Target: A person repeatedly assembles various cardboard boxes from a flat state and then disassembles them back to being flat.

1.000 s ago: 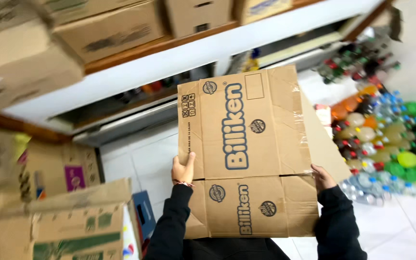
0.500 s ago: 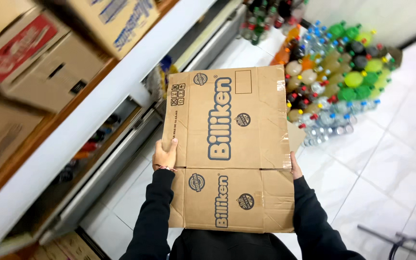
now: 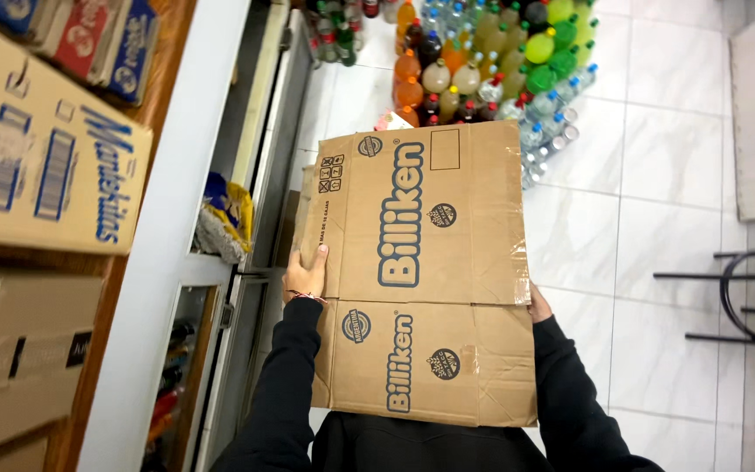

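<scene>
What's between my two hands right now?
In the head view, the brown cardboard box fills the stretch between the left hand and the right hand, gripped at its side edges.

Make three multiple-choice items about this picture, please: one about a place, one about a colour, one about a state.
1. Where do the bottles stand?
A. on the tiled floor beyond the box
B. on the shelf at the left
C. inside the box

2. What colour are the sleeves?
A. white
B. black
C. red

3. How is the box held?
A. by one hand only
B. it lies on the floor, untouched
C. by both hands, one at each side edge

Answers: 1 A, the bottles are grouped on the floor past the box's far edge. 2 B, both forearms are in black. 3 C, the left hand grips the left edge and the right hand shows at the right edge.
</scene>
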